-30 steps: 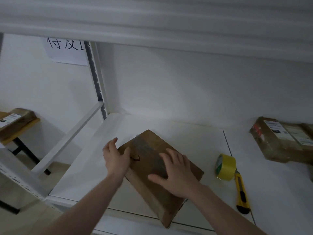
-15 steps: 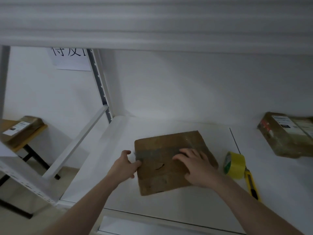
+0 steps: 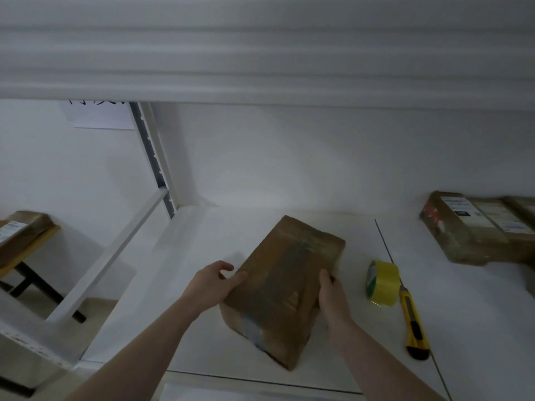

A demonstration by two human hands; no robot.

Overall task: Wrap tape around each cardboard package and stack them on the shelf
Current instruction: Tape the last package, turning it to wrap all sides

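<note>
Both hands grip brown cardboard package [image 3: 285, 287] on white shelf [image 3: 202, 256]: left hand [image 3: 212, 283] on left edge, right hand [image 3: 331, 296] on right edge. Yellow tape roll [image 3: 382, 282] and yellow utility knife [image 3: 414, 328] right of it.

A single wide-angle head camera looks forward and down onto a white shelf [image 3: 289, 227] from the near side, close enough that both forearms run in from the bottom edge and the hands sit in the lower middle. The upper shelf's underside [image 3: 260, 53] crosses the top of the picture as a blurred band, so the lens sits just under and in front of it. It faces the back wall [image 3: 289, 154]. On the left the view passes the upright post [image 3: 150, 157] to a small table [image 3: 26, 250] beyond; on the right it is cut off at the far packages [image 3: 469, 227]. Straight lines bow near the edges
</note>
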